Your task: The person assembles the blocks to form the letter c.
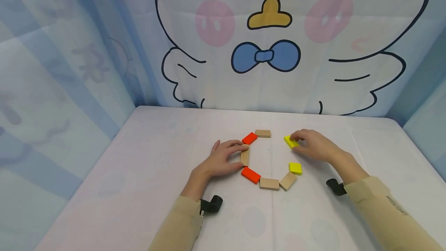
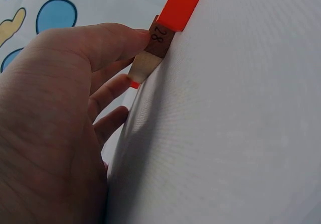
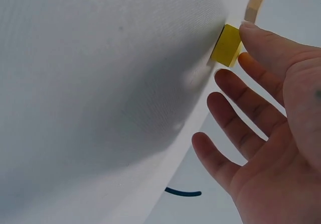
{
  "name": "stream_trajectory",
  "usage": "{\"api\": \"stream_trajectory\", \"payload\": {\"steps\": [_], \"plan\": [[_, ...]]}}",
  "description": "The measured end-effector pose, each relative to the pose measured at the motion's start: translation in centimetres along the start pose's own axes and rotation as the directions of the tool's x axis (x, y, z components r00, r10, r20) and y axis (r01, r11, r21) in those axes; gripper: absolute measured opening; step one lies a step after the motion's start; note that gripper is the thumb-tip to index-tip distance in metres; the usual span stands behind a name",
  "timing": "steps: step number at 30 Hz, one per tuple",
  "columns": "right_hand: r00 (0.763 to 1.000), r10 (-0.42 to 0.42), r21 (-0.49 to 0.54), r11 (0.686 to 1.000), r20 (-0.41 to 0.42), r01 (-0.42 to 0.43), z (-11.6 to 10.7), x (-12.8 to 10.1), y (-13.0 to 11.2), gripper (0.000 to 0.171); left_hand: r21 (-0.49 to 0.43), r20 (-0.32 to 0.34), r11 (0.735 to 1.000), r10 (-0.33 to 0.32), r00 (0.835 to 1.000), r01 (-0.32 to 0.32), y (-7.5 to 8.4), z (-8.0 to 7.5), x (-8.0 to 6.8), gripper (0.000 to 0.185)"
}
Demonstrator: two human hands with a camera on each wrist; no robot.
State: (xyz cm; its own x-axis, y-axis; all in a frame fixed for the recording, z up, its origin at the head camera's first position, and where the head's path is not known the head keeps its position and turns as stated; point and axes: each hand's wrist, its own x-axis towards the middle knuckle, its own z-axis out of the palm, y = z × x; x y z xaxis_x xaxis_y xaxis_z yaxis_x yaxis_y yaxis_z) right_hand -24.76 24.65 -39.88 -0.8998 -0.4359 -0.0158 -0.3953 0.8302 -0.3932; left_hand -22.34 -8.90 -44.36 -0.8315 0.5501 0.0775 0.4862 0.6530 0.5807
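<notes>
My left hand lies at the left side of a curved row of domino-like blocks. Its thumb and fingers touch a plain wooden block at its two ends. Close to the thumb, a dark face marked 28 shows in the left wrist view. Across the row, my right hand pinches a yellow block between thumb and index finger, its other fingers spread apart. A second yellow block lies nearer me. Red blocks sit above and below the wooden block by my left hand.
Another wooden block lies at the far end of the row. Two more wooden blocks form its near side. White cloth covers the table; a printed curtain hangs behind it.
</notes>
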Motion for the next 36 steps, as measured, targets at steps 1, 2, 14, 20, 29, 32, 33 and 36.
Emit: {"api": "stream_trajectory", "payload": {"steps": [1, 2, 14, 20, 29, 32, 33, 36], "plan": [[1.0, 0.006, 0.002, 1.0, 0.002, -0.006, 0.0, 0.1, 0.0, 0.035, -0.002, -0.002, 1.0, 0.0, 1.0, 0.0, 0.0, 0.0, 0.0, 0.051], [1.0, 0.01, 0.003, 1.0, 0.003, -0.01, 0.1, 0.1, -0.1, 0.036, -0.003, -0.003, 1.0, 0.0, 1.0, 0.0, 0.1, 0.0, 0.0, 0.051], [1.0, -0.028, 0.008, 1.0, 0.002, 0.028, 0.2, 0.7, -0.1, 0.036, 0.015, 0.0, 1.0, -0.008, 1.0, 0.008, -0.1, 0.1, 0.1, 0.051], [1.0, -0.024, 0.017, 1.0, 0.008, 0.024, 0.2, 1.2, -0.5, 0.035, 0.007, -0.001, 1.0, -0.008, 1.0, 0.008, 0.0, -0.1, -0.1, 0.052], [1.0, -0.008, 0.038, 0.999, 0.019, 0.007, 0.4, 2.0, -0.9, 0.035, -0.008, -0.008, 1.0, 0.004, 1.0, -0.005, -0.1, -0.1, -0.1, 0.051], [1.0, -0.004, 0.043, 0.999, 0.022, 0.003, 0.4, 2.2, -0.9, 0.035, -0.001, -0.002, 1.0, -0.002, 1.0, 0.002, -0.1, -0.1, 0.0, 0.051], [1.0, -0.005, 0.044, 0.999, 0.022, 0.004, 0.3, 2.2, -0.9, 0.035, 0.003, 0.002, 1.0, -0.005, 1.0, 0.005, -0.1, -0.1, 0.0, 0.052], [1.0, -0.008, 0.046, 0.999, 0.022, 0.006, 0.3, 2.2, -1.0, 0.034, 0.005, 0.005, 1.0, -0.001, 1.0, 0.001, -0.1, -0.1, 0.0, 0.052]]}}
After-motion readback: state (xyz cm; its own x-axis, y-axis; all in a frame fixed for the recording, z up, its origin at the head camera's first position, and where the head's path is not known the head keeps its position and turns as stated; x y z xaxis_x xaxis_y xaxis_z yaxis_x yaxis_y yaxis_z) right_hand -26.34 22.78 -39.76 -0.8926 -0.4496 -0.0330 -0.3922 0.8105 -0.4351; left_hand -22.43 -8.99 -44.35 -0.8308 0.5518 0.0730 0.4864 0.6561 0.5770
